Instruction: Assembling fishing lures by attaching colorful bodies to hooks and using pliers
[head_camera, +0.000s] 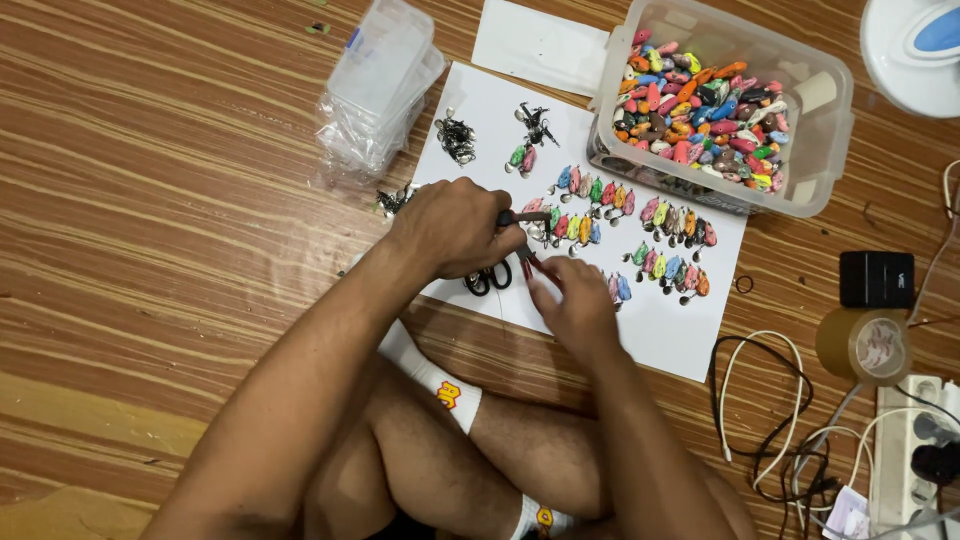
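Note:
My left hand (455, 228) is closed around small pliers with red handles (527, 262), over a white paper sheet (660, 335) on the wooden floor. My right hand (575, 305) pinches a small piece at the pliers' tip; the piece itself is hidden by my fingers. Rows of small colourful fish-shaped lures (590, 205) with metal hooks lie on the sheet just beyond my hands. Further groups of lures (675, 222) lie to the right. Piles of metal hooks (457, 137) sit at the sheet's far end.
A clear plastic tub (830, 120) full of colourful lures stands at the back right. Stacked clear plastic boxes (385, 75) lie at the back left. Scissors (487, 280) rest under my left hand. Tape roll (865, 345), cables (770, 400) and power strip (915, 440) lie right.

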